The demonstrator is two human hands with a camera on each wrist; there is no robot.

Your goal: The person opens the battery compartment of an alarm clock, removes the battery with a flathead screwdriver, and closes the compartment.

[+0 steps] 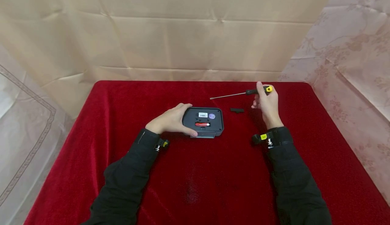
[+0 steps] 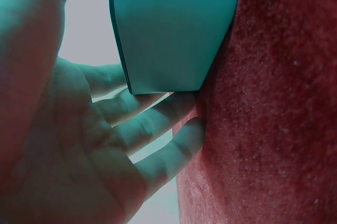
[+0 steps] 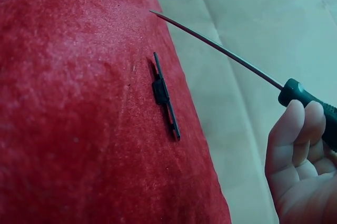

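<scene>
Left hand (image 1: 170,120) on device (image 1: 203,121) (screwdriver (image 1: 240,93) in right hand (image 1: 267,103))

A table draped in a red velvet cloth (image 1: 195,184) carries 2 loose things. A dark grey device (image 1: 203,122) lies back-up near the middle, a red battery (image 1: 202,124) showing in its open compartment. Just right of it, apart, the small black battery cover (image 1: 237,110) lies flat on the cloth.
</scene>
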